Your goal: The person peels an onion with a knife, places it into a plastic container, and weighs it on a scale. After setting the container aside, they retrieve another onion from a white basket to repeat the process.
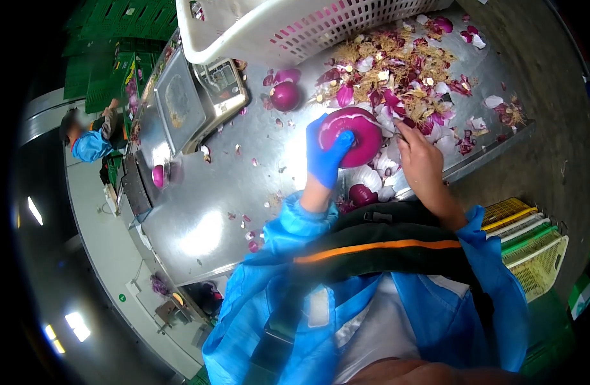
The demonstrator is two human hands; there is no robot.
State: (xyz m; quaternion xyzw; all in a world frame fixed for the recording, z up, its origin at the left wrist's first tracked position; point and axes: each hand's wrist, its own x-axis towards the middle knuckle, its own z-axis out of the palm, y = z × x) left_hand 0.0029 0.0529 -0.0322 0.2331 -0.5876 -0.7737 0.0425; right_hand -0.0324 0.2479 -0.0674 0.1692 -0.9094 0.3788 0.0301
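Note:
My left hand (328, 154), in a blue glove, is wrapped round a large purple onion (365, 138), its thumb lying across the face of the onion. Just right of the onion is my right hand (420, 156), bare, with fingers curled together; a small dark thing shows at its fingertips, too small to name. Onion skins and root trimmings (397, 77) lie heaped beyond both hands. Another peeled onion (285, 96) rests on the metal table (243, 173) to the left, and a dark red onion (362, 195) sits close to my body.
A white perforated basket (307, 32) stands at the table's far side, beside a weighing scale (205, 96). One more onion (158, 176) is at the left edge. Crates (532, 253) stand low at the right. A co-worker (91, 138) is at the far left.

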